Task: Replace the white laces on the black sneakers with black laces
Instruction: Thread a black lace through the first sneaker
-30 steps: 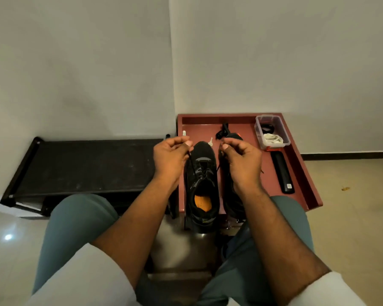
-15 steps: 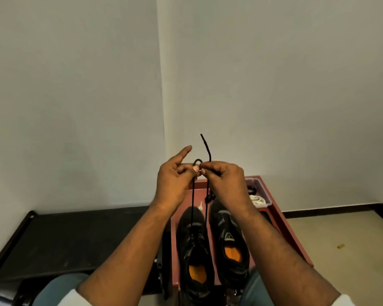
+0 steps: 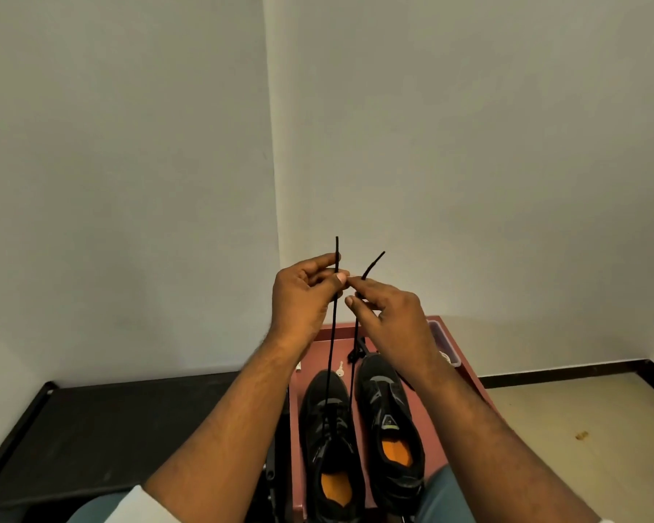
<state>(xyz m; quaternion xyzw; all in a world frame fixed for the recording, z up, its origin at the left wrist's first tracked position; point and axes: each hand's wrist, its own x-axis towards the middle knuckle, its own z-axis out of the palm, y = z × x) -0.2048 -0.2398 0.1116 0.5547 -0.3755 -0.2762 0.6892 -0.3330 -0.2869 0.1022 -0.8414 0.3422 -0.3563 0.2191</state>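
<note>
Fingers of the left hand (image 3: 303,296) are curled, thumb and forefinger pinching one strand of the black lace (image 3: 332,334), and the tip of that strand stands straight up above the knuckles. Off to the far left sits a low black bench (image 3: 129,424) against the pale wall, with nothing on the part we can see. Moving across, the pinched strand drops taut from the left hand to the left sneaker (image 3: 329,447), where it runs into the eyelets over the tongue; an orange insole shows inside. Just beyond that shoe's toe lies a small pale key (image 3: 340,369) on the red tray (image 3: 437,443), and a tiny white item sits at the tray's left edge, too small to identify.

Now the right hand (image 3: 389,315): raised level with the left, fingertips almost touching it, thumb and fingers closed on the second strand, whose free end angles up and to the right. That strand also falls to the left sneaker. Below the right forearm rests the right sneaker (image 3: 389,435), side by side with its partner, orange insole showing, its eyelets looking unlaced. A dark knotted bundle lies just past its toe. Further right, a clear plastic box (image 3: 446,345) sits at the tray's back corner, mostly hidden by the right hand, something white inside. Beige floor (image 3: 582,428) beyond.
</note>
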